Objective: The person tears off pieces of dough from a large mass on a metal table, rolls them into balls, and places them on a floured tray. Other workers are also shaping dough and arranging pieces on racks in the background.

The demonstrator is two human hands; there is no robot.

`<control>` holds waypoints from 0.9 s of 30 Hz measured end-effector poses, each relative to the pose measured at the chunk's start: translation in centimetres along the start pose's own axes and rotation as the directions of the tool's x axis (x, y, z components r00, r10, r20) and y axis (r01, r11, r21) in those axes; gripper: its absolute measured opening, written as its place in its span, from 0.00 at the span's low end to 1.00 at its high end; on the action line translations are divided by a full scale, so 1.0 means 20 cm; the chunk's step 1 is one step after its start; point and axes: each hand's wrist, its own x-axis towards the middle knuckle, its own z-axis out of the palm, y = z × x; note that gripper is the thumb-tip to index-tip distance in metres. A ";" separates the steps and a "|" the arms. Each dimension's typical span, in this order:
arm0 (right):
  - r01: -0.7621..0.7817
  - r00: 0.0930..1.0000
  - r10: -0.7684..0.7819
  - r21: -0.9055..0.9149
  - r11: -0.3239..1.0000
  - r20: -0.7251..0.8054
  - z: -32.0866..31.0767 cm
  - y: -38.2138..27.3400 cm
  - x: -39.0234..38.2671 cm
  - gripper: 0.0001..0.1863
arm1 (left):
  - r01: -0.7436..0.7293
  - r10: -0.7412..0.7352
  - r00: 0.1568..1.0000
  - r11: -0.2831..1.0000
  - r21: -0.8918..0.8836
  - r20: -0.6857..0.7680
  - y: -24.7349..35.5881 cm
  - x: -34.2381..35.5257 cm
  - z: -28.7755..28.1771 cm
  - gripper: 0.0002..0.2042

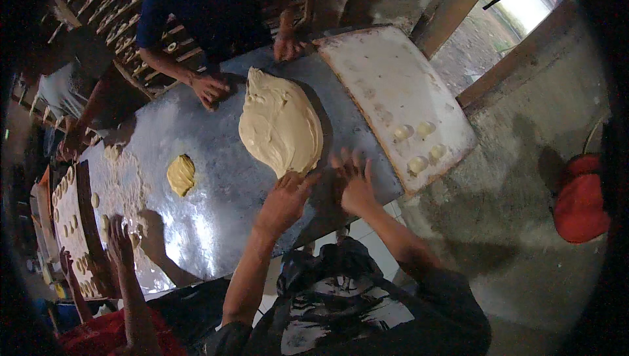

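Observation:
A large, smooth, pale mass of dough [280, 120] lies on the grey metal-topped table in front of me. Its near end narrows to a tip, where my left hand [285, 200] is closed with its fingers curled around the dough. The fingertips are partly hidden under the knuckles. To the right of the dough, my right hand [355, 182] is spread above the table with nothing in it. Several small round dough balls [417, 166] sit on the floured board [373, 67] beyond my right hand. A yellow lump [181, 175], soft and glossy, lies to the left of the big dough.
Across the table [216, 225] a person in a dark shirt [203, 15] rests both hands near its far edge. Other people work at the left, by a tray [72, 215] with small dough pieces. Wooden posts [455, 8] and a red bag [581, 198] are at the right.

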 end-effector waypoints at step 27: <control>-0.087 0.995 0.082 -0.096 0.992 -0.051 -0.01 0.08 -0.09 0.26 | 0.409 -0.406 0.907 0.913 -0.002 -0.112 -0.15 0.32 0.04 0.13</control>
